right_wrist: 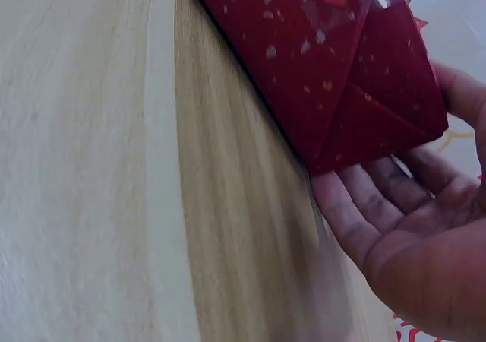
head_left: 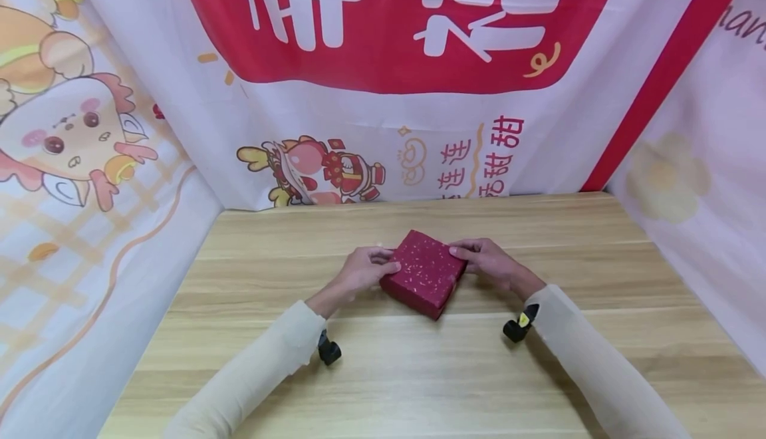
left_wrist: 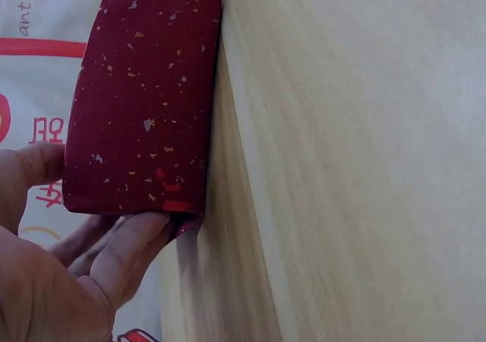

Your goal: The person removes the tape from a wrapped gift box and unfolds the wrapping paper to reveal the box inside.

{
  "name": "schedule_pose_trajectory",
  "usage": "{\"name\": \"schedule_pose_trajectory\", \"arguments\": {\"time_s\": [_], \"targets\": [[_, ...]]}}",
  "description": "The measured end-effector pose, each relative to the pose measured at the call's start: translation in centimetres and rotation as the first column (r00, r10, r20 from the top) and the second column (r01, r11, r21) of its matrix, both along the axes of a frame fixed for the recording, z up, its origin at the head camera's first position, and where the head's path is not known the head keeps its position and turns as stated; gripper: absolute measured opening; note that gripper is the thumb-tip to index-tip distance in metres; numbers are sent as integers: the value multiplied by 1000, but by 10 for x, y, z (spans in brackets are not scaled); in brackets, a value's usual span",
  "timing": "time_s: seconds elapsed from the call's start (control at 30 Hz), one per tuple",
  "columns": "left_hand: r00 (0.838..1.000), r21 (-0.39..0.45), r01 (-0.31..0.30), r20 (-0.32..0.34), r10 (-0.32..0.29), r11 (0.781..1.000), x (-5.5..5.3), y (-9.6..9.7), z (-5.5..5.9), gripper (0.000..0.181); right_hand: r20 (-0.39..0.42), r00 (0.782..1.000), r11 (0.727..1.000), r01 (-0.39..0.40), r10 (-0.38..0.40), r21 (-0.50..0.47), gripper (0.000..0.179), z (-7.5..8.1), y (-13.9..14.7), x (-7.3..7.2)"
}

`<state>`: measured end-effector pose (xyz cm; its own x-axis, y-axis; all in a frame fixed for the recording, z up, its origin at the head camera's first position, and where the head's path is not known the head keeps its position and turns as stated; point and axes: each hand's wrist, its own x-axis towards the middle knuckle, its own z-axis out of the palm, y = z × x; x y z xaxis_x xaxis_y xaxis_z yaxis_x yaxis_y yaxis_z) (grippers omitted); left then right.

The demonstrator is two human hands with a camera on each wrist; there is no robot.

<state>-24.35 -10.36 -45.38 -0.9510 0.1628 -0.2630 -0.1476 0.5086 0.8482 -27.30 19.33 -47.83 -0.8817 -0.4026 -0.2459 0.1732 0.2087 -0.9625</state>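
Note:
A square box wrapped in dark red paper with gold and silver flecks (head_left: pixel 423 269) is at the middle of the wooden table, turned cornerwise. My left hand (head_left: pixel 365 267) grips its left corner, thumb on the top face and fingers against the side. On the opposite corner, my right hand (head_left: pixel 487 259) holds it the same way. In the right wrist view the wrapped box (right_wrist: pixel 326 68) shows folded paper flaps and a shiny strip that looks like clear tape. The left wrist view shows the fingers (left_wrist: pixel 125 258) at the box's lower edge; the underside is hidden.
The light wood table (head_left: pixel 389 386) runs back to a printed cloth (head_left: pixel 383 113) hanging behind it. Similar cloths hang at the left (head_left: pixel 78 226) and right (head_left: pixel 688 113). Small black cameras sit on both wrists.

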Motion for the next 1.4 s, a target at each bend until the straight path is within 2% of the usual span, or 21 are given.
{"name": "schedule_pose_trajectory", "arguments": {"time_s": [0.27, 0.43, 0.63, 0.87, 1.17, 1.4], "targets": [[999, -62, -14, -39, 11, 998, 8, 9, 3, 40, 26, 994, 993, 109, -111, 44, 60, 7, -5, 1], [998, -81, -29, -49, 25, 996, 14, 15, 6, 44, 52, 989, 989, 137, -140, 51, 67, 7, -6, 3], [998, -99, -18, -67, 12, 995, 21, 21, 6, 48, 27, 994, 995, 103, -103, 14, 57, 6, -7, 7], [998, -105, 6, -66, -13, 994, 28, 23, 11, 48, 12, 994, 994, 109, -109, 2, 61, 3, -8, 6], [997, -51, 45, -55, -48, 998, 22, 21, 18, 53, 61, 996, 991, 71, -65, -111, 61, 4, -7, 6], [999, -52, 16, -40, -18, 999, 17, 22, 19, 61, 41, 999, 991, 3, 2, -133, 57, 4, -5, 5]]}}
